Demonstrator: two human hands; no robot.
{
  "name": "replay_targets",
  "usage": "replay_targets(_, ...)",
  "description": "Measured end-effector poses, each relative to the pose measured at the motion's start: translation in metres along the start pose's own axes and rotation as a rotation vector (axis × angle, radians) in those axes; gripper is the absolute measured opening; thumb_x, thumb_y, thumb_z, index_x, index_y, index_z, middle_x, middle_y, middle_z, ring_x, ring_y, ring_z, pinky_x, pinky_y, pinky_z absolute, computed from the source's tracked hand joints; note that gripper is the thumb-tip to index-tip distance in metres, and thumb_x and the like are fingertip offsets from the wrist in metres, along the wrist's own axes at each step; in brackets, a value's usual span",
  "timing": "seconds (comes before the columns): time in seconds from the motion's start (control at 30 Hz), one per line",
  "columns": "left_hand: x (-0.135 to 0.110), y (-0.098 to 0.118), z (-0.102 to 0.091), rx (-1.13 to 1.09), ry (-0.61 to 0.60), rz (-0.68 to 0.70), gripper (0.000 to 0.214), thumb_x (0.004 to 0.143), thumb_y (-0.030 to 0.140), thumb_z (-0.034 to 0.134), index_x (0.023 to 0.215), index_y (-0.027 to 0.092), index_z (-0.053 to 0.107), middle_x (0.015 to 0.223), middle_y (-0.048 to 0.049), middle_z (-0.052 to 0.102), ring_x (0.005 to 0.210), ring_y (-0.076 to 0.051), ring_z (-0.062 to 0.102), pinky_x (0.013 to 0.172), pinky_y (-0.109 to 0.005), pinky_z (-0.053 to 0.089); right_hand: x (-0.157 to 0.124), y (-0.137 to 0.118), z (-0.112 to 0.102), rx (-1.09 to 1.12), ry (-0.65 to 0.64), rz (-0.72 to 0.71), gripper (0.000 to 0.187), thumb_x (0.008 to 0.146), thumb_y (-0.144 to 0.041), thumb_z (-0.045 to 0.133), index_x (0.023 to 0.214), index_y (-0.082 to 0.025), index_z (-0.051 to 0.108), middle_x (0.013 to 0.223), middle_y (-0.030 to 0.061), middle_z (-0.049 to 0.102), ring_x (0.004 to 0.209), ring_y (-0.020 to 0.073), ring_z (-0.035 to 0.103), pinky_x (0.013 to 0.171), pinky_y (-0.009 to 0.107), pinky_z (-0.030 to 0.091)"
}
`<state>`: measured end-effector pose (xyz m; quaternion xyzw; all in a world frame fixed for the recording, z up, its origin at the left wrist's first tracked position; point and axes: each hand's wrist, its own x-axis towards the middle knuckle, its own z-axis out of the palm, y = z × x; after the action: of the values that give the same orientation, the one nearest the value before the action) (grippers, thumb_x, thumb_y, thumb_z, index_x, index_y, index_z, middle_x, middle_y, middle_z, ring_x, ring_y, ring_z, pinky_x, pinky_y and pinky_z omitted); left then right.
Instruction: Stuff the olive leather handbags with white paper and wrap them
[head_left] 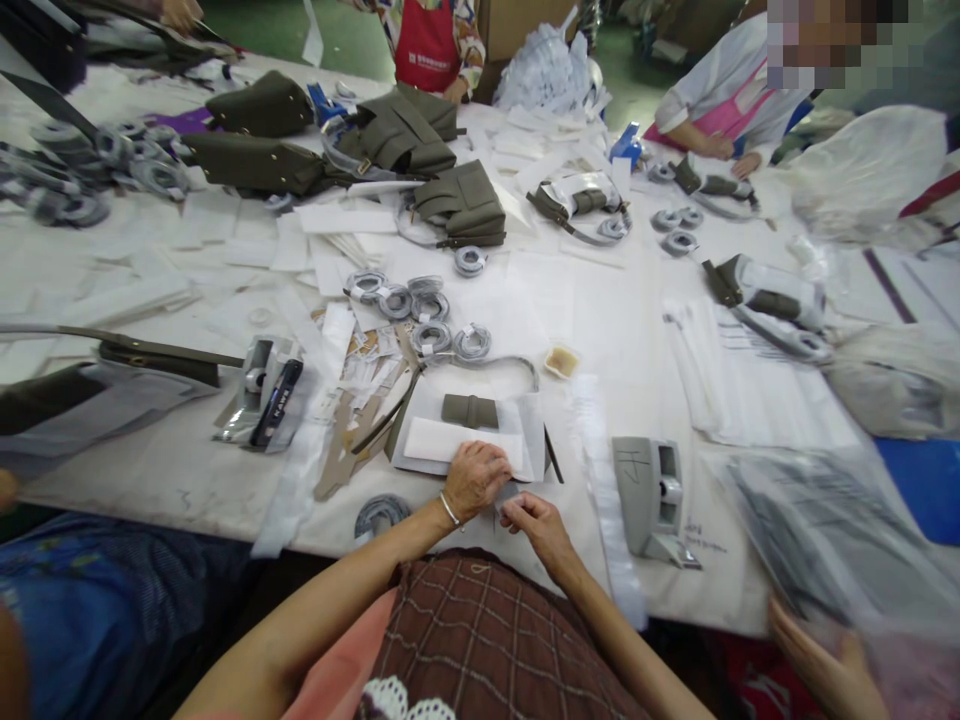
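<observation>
A dark olive handbag (pixel 397 437) lies in front of me, its body covered with white wrapping sheet (pixel 533 415). Across it lies a white padding strip (pixel 427 442), with an olive strap tab (pixel 469 411) showing above. My left hand (pixel 474 482) rests palm-down on the strip and the bag's near edge, fingers laid over it. Close by on the right, my right hand (pixel 538 525) is closed in a pinch beside a small grey piece (pixel 508 491) at the bag's near edge. What sits between its fingertips is too small to make out. The bag's wrapped handle (pixel 517 362) arches behind.
Rolled grey straps (pixel 431 338) lie beyond the bag. A grey tape dispenser (pixel 646 495) stands right, another tape dispenser (pixel 259 385) left. A small yellow-filled dish (pixel 562 360) sits near. Olive bags (pixel 461 205) are farther back. Co-workers surround the table; one hand (pixel 825 655) holds a plastic-wrapped item (pixel 832 530).
</observation>
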<state>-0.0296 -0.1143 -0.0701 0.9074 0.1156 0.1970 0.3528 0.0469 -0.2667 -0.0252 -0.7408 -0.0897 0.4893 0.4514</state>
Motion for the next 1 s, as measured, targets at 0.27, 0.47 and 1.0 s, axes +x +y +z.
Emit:
replay_targets(0.27,-0.005,-0.011,0.0,-0.13,-0.084,0.052,0.015,0.095,0.026,0.054,0.085,0.021,0.064,0.118,-0.0042,0.067,0.112,-0.02,0.055,0.094,-0.039,0.041,-0.009,0.002,-0.011,-0.006,0.009,0.054,0.048,0.068,-0.064,0.071,0.07,-0.016,0.068,0.067,0.0052,0.068,0.065,0.0179,0.059,0.065,0.031,0.047)
replay_targets(0.47,-0.013,-0.015,0.011,-0.046,-0.029,0.171,0.015,0.094,0.016,0.048,0.091,0.019,0.062,0.115,-0.0029,0.068,0.127,-0.021,0.046,0.109,-0.042,0.034,-0.014,0.008,-0.01,0.044,0.014,0.085,0.045,0.07,-0.061,0.071,0.072,-0.016,0.069,0.069,0.0054,0.068,0.067,0.0173,0.059,0.065,0.03,0.046)
replay_targets(1.0,-0.019,-0.027,0.016,0.051,-0.181,0.303,0.014,0.094,0.022,0.051,0.101,0.02,0.064,0.109,-0.006,0.064,0.111,-0.02,0.052,0.106,-0.039,0.039,-0.02,0.001,-0.004,0.064,-0.03,0.147,0.049,0.067,-0.065,0.071,0.071,-0.016,0.069,0.068,0.0053,0.067,0.066,0.0179,0.058,0.067,0.03,0.046)
